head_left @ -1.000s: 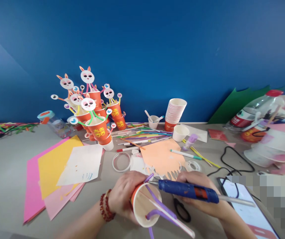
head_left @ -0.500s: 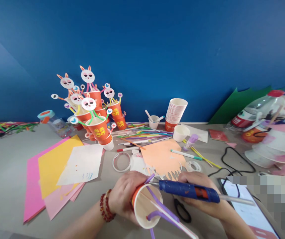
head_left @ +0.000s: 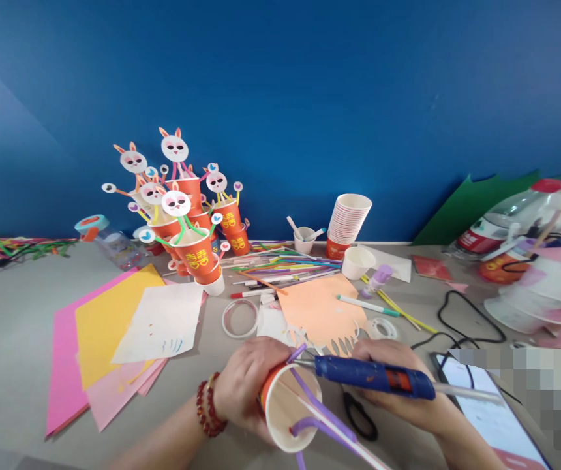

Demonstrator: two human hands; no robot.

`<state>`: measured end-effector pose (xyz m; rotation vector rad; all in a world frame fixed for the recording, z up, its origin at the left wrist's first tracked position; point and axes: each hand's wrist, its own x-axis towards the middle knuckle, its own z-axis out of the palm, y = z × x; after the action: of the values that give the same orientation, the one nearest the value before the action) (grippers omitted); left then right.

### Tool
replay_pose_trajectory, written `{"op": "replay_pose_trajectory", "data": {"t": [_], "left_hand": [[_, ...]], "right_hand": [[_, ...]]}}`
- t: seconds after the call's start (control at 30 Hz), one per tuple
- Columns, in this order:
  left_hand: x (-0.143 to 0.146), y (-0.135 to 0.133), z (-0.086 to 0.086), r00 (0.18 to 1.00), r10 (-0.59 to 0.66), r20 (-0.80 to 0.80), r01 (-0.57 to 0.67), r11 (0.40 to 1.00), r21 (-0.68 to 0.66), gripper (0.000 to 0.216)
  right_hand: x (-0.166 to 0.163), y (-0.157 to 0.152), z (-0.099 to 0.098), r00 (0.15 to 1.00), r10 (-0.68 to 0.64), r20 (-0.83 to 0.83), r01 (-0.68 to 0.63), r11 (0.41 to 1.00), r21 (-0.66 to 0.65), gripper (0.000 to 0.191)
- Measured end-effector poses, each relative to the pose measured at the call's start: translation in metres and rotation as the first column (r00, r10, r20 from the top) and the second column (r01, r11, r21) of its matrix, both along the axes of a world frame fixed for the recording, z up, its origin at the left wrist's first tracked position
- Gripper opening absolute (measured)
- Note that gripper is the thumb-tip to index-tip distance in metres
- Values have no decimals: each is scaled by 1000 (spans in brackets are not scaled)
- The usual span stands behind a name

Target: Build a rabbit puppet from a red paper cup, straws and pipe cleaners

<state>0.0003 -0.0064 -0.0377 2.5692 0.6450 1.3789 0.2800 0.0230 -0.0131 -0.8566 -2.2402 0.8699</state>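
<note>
My left hand [head_left: 251, 385], with a beaded bracelet at the wrist, is wrapped round a red paper cup [head_left: 285, 427] tilted with its mouth toward me. Purple pipe cleaners [head_left: 327, 421] and a pale straw run out over the cup's rim, and one purple end sticks up at the far side. In my right hand [head_left: 393, 365] is a blue hot glue gun [head_left: 373, 377], a glue stick coming out of its rear. Its nozzle is at the cup's far side, close to the purple end; whether it touches cannot be made out. Black scissor handles [head_left: 360, 416] show below my right hand.
Red cups with rabbit faces [head_left: 196, 251] stand at the back left. Coloured paper [head_left: 70, 365] lies left, orange paper [head_left: 319, 303] ahead. A cup stack [head_left: 349, 222], tape roll [head_left: 240, 318], markers, a bottle [head_left: 510, 222], black cable and phone [head_left: 490, 405] surround the hands.
Almost nothing differs. The view has shifted very slightly; both hands keep their hold on the cup and the glue gun, with the nozzle still at the cup's far side.
</note>
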Motion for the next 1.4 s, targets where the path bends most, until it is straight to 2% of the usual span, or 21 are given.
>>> {"op": "replay_pose_trajectory", "data": {"t": [0.27,0.63,1.4], "left_hand": [[-1,0,-3,1000,-8,3,8,1000,17,90],[-2,0,-6,1000,-14,6,14,999,33,94],[2,0,3,999,-51,9,50,997,52,84]], "right_hand": [[2,0,-9,1000,-12,7,12,1000,-12,31],[3,0,-7,1000,-11,16,11,1000,4,27],[1,0,-4,1000,19,19,-19,1000,11,33]]}}
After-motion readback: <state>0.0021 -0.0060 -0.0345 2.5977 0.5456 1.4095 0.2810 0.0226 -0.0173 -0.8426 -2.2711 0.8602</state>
